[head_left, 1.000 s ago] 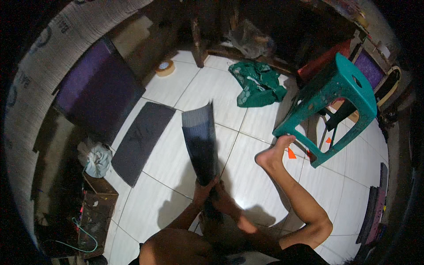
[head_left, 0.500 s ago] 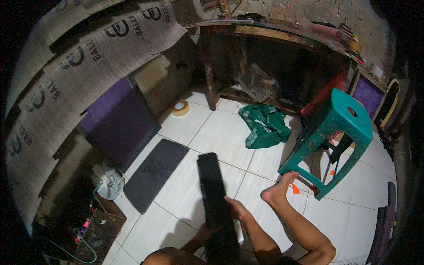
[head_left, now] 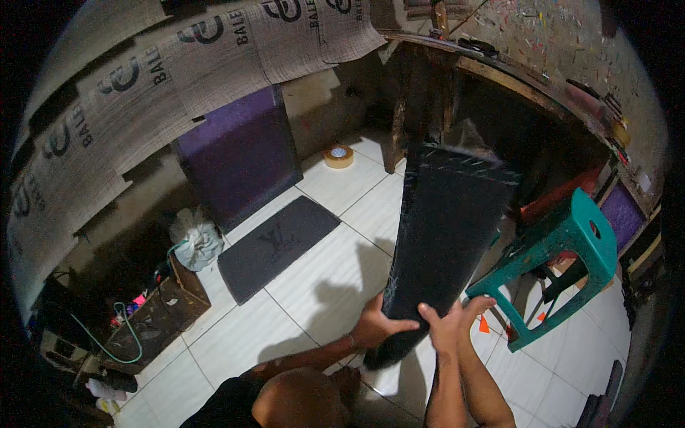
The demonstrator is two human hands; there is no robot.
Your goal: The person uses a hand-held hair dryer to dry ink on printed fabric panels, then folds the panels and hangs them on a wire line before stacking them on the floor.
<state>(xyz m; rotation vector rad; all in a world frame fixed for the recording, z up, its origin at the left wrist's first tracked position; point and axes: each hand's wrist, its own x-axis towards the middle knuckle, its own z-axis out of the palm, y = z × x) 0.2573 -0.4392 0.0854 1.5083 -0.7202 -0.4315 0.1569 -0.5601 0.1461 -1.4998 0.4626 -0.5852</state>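
A long black rectangular slab point(head_left: 449, 228), which looks like dark matting folded or stacked in layers, is held up above the floor and tilted, its broad face showing. My left hand point(head_left: 382, 324) grips its lower left edge, thumb lying across the face. On the lower right, my right hand point(head_left: 444, 324) holds it with the thumb on the face and the other fingers hidden. The slab's far end shows a ragged, slightly blurred edge. A dark grey mat point(head_left: 278, 246) lies flat on the white tiles to the left of the slab.
A green plastic stool point(head_left: 585, 214) stands right, near my bare foot and an orange scrap point(head_left: 484, 324). A tape roll point(head_left: 338, 157) lies beyond the mat. Left are a purple panel point(head_left: 242, 157), a white plastic bag point(head_left: 196, 239) and a wooden box point(head_left: 160, 314). A workbench point(head_left: 492, 68) stands behind.
The slab has been raised and turned from its narrow side to its broad face, now covering the green bag on the floor. Both hands have moved up with it. The view has swung left.
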